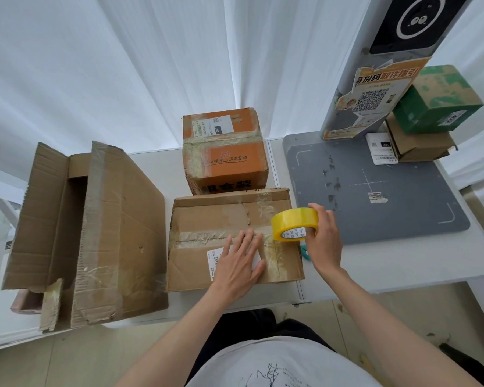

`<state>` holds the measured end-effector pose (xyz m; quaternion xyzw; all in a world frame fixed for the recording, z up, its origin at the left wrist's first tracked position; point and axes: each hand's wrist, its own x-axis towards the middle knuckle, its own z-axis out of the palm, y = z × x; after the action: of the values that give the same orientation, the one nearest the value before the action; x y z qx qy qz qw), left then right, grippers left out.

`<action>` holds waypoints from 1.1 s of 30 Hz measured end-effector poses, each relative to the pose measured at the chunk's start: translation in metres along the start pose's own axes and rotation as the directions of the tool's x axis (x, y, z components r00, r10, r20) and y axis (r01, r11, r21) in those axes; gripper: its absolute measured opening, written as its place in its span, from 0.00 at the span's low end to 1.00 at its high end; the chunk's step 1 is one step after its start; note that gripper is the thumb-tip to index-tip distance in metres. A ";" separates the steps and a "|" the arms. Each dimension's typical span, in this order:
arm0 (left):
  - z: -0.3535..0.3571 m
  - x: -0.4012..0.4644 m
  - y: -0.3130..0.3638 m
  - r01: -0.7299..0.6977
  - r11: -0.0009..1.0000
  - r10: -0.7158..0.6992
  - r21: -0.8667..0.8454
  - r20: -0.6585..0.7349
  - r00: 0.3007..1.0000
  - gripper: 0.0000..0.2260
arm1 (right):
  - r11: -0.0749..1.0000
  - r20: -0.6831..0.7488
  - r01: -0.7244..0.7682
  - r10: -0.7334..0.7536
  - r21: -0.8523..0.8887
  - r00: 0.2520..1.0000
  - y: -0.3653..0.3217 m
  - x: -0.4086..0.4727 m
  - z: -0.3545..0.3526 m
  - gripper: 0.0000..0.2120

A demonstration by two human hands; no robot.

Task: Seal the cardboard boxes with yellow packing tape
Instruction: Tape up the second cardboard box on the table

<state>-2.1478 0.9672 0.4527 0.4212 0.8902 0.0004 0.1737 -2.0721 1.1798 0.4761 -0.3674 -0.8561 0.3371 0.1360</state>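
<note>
Flat on the low brown cardboard box at table centre lies the left hand, fingers straight and spread, pressing on the seam beside the white shipping label, while the right hand, at three o'clock of it, grips the yellow roll of packing tape held upright over the box's right edge. Judging by the seam, which shows only old clear tape, sealing has barely started. The orange printed carton at twelve o'clock and the large open brown carton at nine o'clock also carry no yellow tape.
</note>
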 end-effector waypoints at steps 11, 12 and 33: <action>0.000 0.015 0.033 0.012 0.989 -0.009 -0.147 0.023 1.000 0.36 | 0.807 0.232 -0.419 0.352 0.415 0.907 0.004 -0.003 0.015 0.10; 0.000 0.016 0.035 0.031 0.988 -0.026 -0.154 0.032 0.999 0.36 | 0.786 0.240 -0.445 0.375 0.430 0.895 0.005 -0.002 0.017 0.09; -0.005 0.018 0.038 0.081 0.994 -0.069 -0.066 0.173 0.982 0.39 | 0.818 -0.031 -0.454 0.495 0.354 0.868 0.042 0.028 -0.024 0.15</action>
<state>-2.1313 1.0063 0.4577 0.3792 0.8867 -0.0097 0.2645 -2.0575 1.2322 0.4646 -0.5606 -0.6571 0.4779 0.1602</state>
